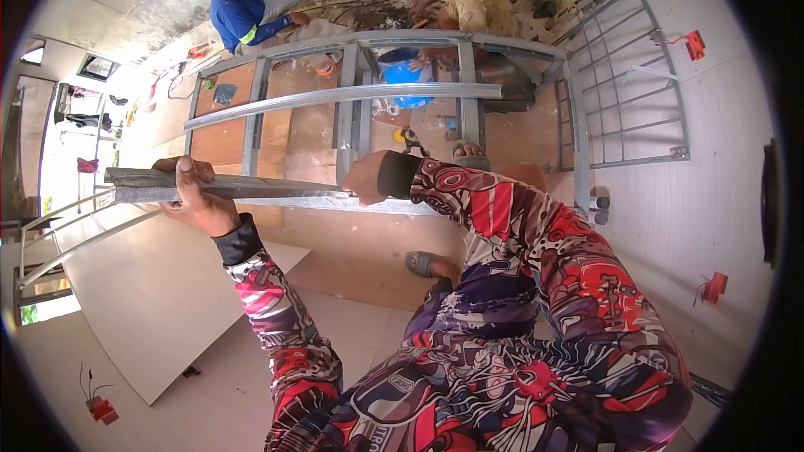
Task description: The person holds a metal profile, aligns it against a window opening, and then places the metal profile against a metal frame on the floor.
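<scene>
A grey metal stud (276,187) lies crosswise in front of me. My left hand (201,201) is wrapped round it near its left end, thumb up. At its right end my right hand (366,178) is closed on it, with the fingertips partly hidden. Just below the stud runs a shiny frame rail (385,203). The metal frame (347,109), made of several joined channels, spreads out beyond my hands. Across its bars rests a loose metal channel (335,96).
Beyond the frame are a person in blue (239,12) and another in a tan shirt (479,4). A blue bucket (402,75) stands behind the frame's bars. A metal grille (632,84) is at the right wall, and a large pale panel (142,293) lies at lower left.
</scene>
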Demonstrator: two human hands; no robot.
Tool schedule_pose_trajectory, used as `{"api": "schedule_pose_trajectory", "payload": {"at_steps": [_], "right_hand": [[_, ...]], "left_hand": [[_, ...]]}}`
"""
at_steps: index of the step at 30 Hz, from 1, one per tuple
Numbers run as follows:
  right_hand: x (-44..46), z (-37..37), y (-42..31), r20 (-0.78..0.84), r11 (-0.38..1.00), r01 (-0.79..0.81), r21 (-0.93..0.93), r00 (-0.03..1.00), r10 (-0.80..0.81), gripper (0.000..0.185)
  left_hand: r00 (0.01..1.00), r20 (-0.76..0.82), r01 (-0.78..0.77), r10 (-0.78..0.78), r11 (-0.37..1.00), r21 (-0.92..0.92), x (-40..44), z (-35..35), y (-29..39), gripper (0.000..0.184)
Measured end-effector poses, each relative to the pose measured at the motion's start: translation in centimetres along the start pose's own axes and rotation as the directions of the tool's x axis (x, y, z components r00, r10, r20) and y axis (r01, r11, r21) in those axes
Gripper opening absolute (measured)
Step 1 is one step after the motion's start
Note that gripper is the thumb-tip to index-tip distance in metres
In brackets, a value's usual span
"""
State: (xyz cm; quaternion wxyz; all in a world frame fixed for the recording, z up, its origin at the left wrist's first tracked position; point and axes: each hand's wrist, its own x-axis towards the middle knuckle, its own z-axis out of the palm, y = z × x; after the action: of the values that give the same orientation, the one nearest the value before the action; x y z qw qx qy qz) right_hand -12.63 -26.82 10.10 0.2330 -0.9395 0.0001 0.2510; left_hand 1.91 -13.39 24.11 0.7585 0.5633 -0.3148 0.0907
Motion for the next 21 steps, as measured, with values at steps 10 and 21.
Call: {"api": "schedule_pose_trajectory", "payload": {"at_steps": [10,21], "right_hand": [[0.07,0.01,-0.05,-0.014,1.0,0.004,-0.017,1.0,-0.004,0.036],[-0.45,-0.22,-0.1,-0.019,1.0,0.015,-0.005,1.0,-0.015,0.035]], "left_hand": [[1.0,0.003,-0.001,0.001,1.0,-0.019,-0.05,0.05,-0.02,0.024],[1.0,0.014,-0.019,0.019,1.0,0.021,-0.08,0.15,0.0,0.027]]}}
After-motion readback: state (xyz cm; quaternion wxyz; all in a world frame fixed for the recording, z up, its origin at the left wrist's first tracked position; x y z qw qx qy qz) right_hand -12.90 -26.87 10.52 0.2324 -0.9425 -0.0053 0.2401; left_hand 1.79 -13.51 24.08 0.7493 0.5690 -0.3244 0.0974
